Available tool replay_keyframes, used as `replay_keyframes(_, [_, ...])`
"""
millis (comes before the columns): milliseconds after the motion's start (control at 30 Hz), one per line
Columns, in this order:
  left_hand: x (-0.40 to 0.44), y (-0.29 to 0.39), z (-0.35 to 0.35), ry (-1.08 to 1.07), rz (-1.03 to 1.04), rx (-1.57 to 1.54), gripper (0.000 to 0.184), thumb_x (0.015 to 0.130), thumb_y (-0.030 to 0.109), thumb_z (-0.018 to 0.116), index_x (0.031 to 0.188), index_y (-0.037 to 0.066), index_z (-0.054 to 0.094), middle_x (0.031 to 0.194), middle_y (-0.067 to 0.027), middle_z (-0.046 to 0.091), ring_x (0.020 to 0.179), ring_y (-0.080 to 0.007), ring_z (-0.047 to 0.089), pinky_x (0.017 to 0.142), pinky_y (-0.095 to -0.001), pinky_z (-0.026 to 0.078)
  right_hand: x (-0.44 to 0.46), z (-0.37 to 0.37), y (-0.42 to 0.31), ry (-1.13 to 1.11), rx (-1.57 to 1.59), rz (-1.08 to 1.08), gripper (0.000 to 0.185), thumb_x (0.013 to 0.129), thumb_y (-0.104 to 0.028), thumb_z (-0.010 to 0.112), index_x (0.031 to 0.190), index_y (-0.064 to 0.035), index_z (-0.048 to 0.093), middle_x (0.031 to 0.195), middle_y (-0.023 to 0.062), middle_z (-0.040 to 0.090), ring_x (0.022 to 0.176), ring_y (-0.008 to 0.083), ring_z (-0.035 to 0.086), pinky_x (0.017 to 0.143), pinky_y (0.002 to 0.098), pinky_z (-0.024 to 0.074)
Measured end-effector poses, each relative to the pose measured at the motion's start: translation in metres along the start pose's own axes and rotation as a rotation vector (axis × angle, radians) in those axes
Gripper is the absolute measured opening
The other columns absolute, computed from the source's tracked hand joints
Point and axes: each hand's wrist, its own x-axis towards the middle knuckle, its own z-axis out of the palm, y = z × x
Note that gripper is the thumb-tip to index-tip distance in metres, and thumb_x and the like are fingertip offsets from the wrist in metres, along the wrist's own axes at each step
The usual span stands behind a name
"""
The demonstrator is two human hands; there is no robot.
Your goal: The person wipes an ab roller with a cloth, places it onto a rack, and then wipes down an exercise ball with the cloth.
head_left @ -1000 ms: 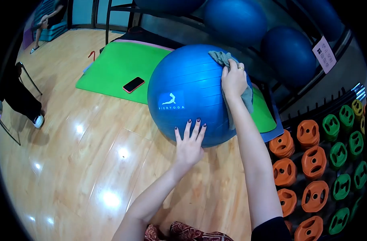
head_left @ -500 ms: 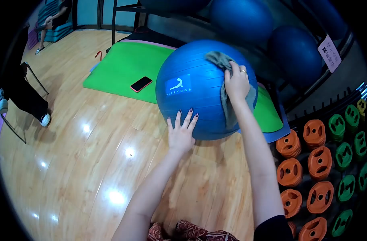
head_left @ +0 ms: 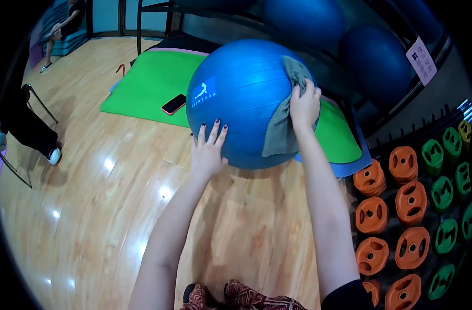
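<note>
A large blue exercise ball (head_left: pixel 236 98) with a white logo sits in front of me, where the wooden floor meets a green mat. My left hand (head_left: pixel 208 152) lies with spread fingers on the ball's lower left side, holding nothing. On the ball's right side, my right hand (head_left: pixel 304 106) grips a grey-green cloth (head_left: pixel 280 132) and presses it to the surface. The cloth hangs down below the hand and also shows above the fingers.
A phone (head_left: pixel 174 104) lies on the green mat (head_left: pixel 143 85). At right stand orange weight plates (head_left: pixel 412 201) and green weight plates (head_left: pixel 443 192) on a rack. More blue balls (head_left: pixel 375 64) rest behind. Other people's legs (head_left: pixel 32 129) and a chair (head_left: pixel 42 103) are at left.
The ball has turned, its logo shifting left and tilting. My left hand has moved left with it. The cloth under my right hand now spreads lower along the ball's right side.
</note>
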Motion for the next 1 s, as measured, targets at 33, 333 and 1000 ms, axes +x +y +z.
replay_keyframes(33, [0.003, -0.006, -0.003, -0.024, 0.012, 0.028, 0.097, 0.061, 0.036, 0.073, 0.142, 0.023, 0.021, 0.148, -0.0037, 0.015, 0.132, -0.0361, 0.02, 0.101, -0.0596, 0.024, -0.009, 0.001, -0.004, -0.025, 0.03, 0.069, 0.031, 0.083, -0.027, 0.053, 0.11, -0.0124, 0.056, 0.101, 0.0144, 0.052, 0.091, 0.0332, 0.056, 0.074, 0.0445, 0.047])
replay_keyframes(333, [-0.011, -0.06, -0.01, -0.233, -0.201, 0.136, 0.102, 0.063, 0.04, 0.071, 0.144, 0.02, 0.012, 0.15, -0.0051, 0.007, 0.134, -0.036, 0.016, 0.102, -0.0602, 0.022, -0.05, -0.01, -0.048, -0.188, 0.275, -0.897, 0.026, 0.073, -0.016, 0.06, 0.098, -0.0226, 0.059, 0.088, 0.0066, 0.053, 0.079, 0.027, 0.056, 0.059, 0.0378, 0.0493])
replay_keyframes(1000, [0.018, -0.049, -0.057, 0.12, 0.057, 0.097, 0.088, 0.067, 0.04, 0.063, 0.142, 0.014, 0.022, 0.147, -0.0068, 0.021, 0.13, -0.0376, 0.021, 0.103, -0.0552, 0.02, -0.006, 0.022, 0.01, -0.242, 0.148, 0.192, 0.033, 0.081, -0.024, 0.053, 0.113, -0.0151, 0.056, 0.109, 0.0173, 0.053, 0.091, 0.0353, 0.058, 0.076, 0.0442, 0.0477])
